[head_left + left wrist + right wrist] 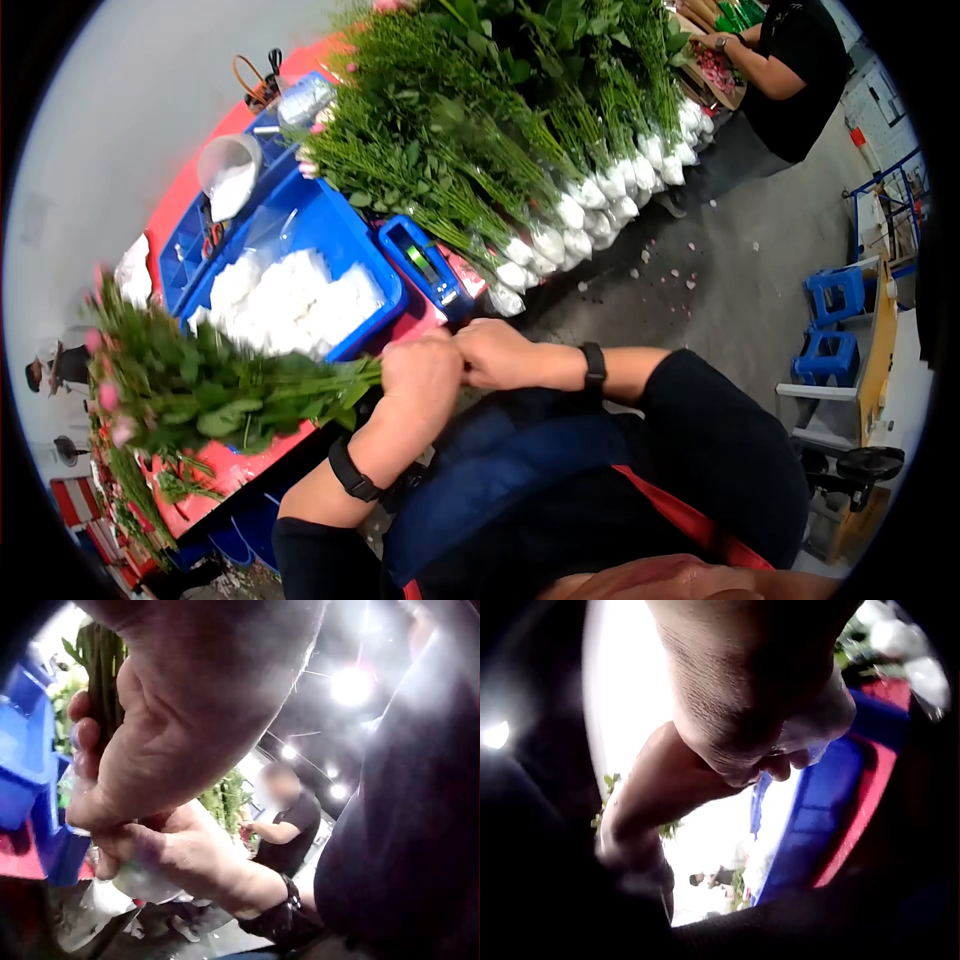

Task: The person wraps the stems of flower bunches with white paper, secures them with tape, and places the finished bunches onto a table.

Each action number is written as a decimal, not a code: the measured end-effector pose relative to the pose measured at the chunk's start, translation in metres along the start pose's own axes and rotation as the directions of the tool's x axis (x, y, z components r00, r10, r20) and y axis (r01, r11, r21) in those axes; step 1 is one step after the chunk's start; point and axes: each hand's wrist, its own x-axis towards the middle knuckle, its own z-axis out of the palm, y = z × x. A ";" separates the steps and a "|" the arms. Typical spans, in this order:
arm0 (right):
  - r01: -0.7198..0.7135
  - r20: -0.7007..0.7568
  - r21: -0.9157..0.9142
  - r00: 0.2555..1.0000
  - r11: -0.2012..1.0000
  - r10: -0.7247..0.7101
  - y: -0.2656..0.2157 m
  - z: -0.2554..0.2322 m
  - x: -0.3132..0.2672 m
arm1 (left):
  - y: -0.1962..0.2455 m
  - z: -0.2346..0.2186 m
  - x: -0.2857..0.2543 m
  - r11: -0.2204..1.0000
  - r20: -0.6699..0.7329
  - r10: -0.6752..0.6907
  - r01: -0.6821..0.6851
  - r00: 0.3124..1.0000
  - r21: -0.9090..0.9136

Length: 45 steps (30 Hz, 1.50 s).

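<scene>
My left hand point(425, 375) grips a bunch of pink-tipped flowers point(225, 395) by its stems. The leafy heads point left in the head view, over the table edge. Pressed close against it, my right hand point(495, 355) has its fingers curled at the stem ends. Translucent plastic, like a small bag point(142, 881), shows below the two hands in the left wrist view. Much of what the right fingers hold is hidden behind the hands. Beyond them, a blue tub point(345, 215) holds white cotton-like wads point(290, 300), next to a blue tape dispenser point(425, 265).
Many leafy bunches with white bagged ends point(575, 215) lie along the red table point(235, 480). A clear cup point(230, 165) stands at the compartment tray point(185, 250). Another person point(790, 80) works at the far end. Blue stools point(830, 355) stand at right.
</scene>
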 end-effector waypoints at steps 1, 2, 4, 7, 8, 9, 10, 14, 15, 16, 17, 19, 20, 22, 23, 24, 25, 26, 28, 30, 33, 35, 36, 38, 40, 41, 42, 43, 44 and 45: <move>0.006 -0.111 -0.011 0.994 1.000 -0.007 -0.003 -0.013 -0.004 | 0.007 -0.023 0.007 1.000 -0.020 -0.007 0.008 1.000 0.025; -0.015 -0.225 -0.085 0.974 0.996 -0.004 -0.005 -0.027 -0.005 | 0.010 -0.049 0.009 0.992 -0.157 0.115 -0.105 0.981 0.070; -0.087 -0.433 -0.136 0.901 0.987 0.019 -0.008 -0.056 -0.011 | 0.014 -0.089 0.013 0.940 -0.458 0.342 -0.298 0.821 0.168; -0.247 -0.642 -0.219 0.765 0.944 0.051 -0.007 -0.111 -0.019 | 0.019 -0.113 0.017 0.885 -0.723 0.409 -0.433 0.557 0.167; -0.322 -0.694 -0.200 0.713 0.925 0.097 -0.008 -0.131 -0.022 | 0.018 -0.120 0.012 0.890 -0.721 0.392 -0.433 0.571 0.142; -0.394 -0.744 -0.173 0.653 0.903 0.142 -0.006 -0.149 -0.026 | 0.013 -0.117 0.010 0.886 -0.732 0.377 -0.452 0.568 0.104; -0.434 -0.794 -0.146 0.588 0.889 0.157 0.000 -0.166 -0.028 | 0.008 -0.110 0.009 0.887 -0.732 0.371 -0.450 0.571 0.099; -0.595 -0.911 -0.275 0.413 0.755 -0.006 0.066 -0.221 -0.041 | -0.017 -0.068 -0.003 0.936 -0.666 0.293 -0.349 0.686 0.052; -0.644 -0.912 -0.331 0.407 0.690 -0.057 0.087 -0.232 -0.043 | -0.024 -0.053 -0.006 0.945 -0.643 0.259 -0.326 0.721 0.015; -0.685 -0.911 -0.351 0.407 0.638 -0.064 0.106 -0.240 -0.045 | -0.030 -0.043 -0.013 0.955 -0.601 0.227 -0.297 0.766 -0.017; -0.706 -0.907 -0.372 0.416 0.603 -0.072 0.124 -0.245 -0.044 | -0.036 -0.034 -0.020 0.963 -0.557 0.193 -0.264 0.807 -0.048; -0.742 -0.894 -0.413 0.440 0.528 -0.081 0.159 -0.251 -0.041 | -0.047 -0.014 -0.032 0.967 -0.510 0.144 -0.229 0.848 -0.108; -0.772 -0.875 -0.404 0.482 0.491 0.037 0.173 -0.250 -0.040 | -0.051 -0.007 -0.039 0.968 -0.481 0.116 -0.207 0.869 -0.141; -0.730 -0.836 -0.445 0.546 0.519 0.052 0.206 -0.241 -0.038 | -0.057 0.001 -0.050 0.965 -0.442 0.069 -0.173 0.894 -0.200; -0.706 -0.812 -0.465 0.580 0.535 0.059 0.210 -0.234 -0.034 | -0.061 0.004 -0.055 0.961 -0.419 0.041 -0.150 0.907 -0.231; -0.770 -0.808 -0.394 0.551 0.502 0.211 0.199 -0.236 -0.029 | -0.066 0.009 -0.059 0.958 -0.420 0.019 -0.137 0.907 -0.253; -0.744 -0.828 -0.409 0.546 0.529 0.128 0.216 -0.236 -0.030 | -0.072 0.018 -0.063 0.952 -0.417 -0.014 -0.115 0.909 -0.283; -0.736 -0.817 -0.408 0.559 0.540 0.145 0.228 -0.240 -0.033 | -0.078 0.030 -0.072 0.944 -0.405 -0.060 -0.079 0.912 -0.320; -0.702 -0.840 -0.214 0.487 0.679 0.238 0.232 -0.240 -0.045 | -0.093 0.050 -0.083 0.930 -0.395 -0.146 -0.010 0.907 -0.368; -0.500 -0.442 -0.822 0.862 0.273 0.249 0.282 -0.260 -0.083 | -0.115 0.070 -0.100 0.894 -0.381 -0.251 0.062 0.890 -0.444; -0.419 -0.439 -0.875 0.898 0.241 -0.034 0.344 -0.287 -0.107 | -0.153 0.112 -0.147 0.799 -0.362 -0.484 0.235 0.796 -0.553; -0.751 -0.705 -0.490 0.640 0.442 0.305 0.319 -0.289 -0.088 | -0.184 0.143 -0.186 0.614 -0.273 -0.711 0.382 0.648 -0.690; -0.642 -0.619 -0.732 0.766 0.226 0.173 0.313 -0.291 -0.086 | -0.199 0.156 -0.210 0.505 -0.230 -0.815 0.459 0.531 -0.731; -0.850 -0.828 -0.476 0.520 0.226 0.211 0.231 -0.252 -0.046 | -0.235 0.179 -0.258 0.291 -0.129 -0.944 0.580 0.305 -0.761; -0.793 -0.799 -0.594 0.601 0.136 0.020 0.204 -0.225 -0.028 | -0.278 0.214 -0.302 0.069 -0.003 -0.994 0.628 0.105 -0.775; -0.748 -0.763 -0.646 0.642 0.156 -0.081 0.186 -0.208 -0.013 | -0.307 0.249 -0.325 0.000 -0.005 -1.000 0.615 -0.006 -0.789; -0.697 -0.710 -0.705 0.693 0.133 -0.128 0.167 -0.187 0.006 | -0.336 0.283 -0.349 -0.091 0.069 -0.996 0.604 -0.059 -0.792; -0.648 -0.655 -0.755 0.735 0.103 -0.175 0.141 -0.161 0.027 | -0.366 0.312 -0.370 -0.175 0.139 -0.985 0.586 -0.105 -0.791; -0.565 -0.604 -0.794 0.774 0.224 -0.191 0.097 -0.124 0.059 | -0.398 0.334 -0.389 -0.252 0.215 -0.967 0.581 -0.134 -0.774; -0.459 -0.514 -0.849 0.833 0.262 -0.206 0.067 -0.094 0.086 | -0.428 0.358 -0.405 -0.328 0.290 -0.944 0.575 -0.160 -0.749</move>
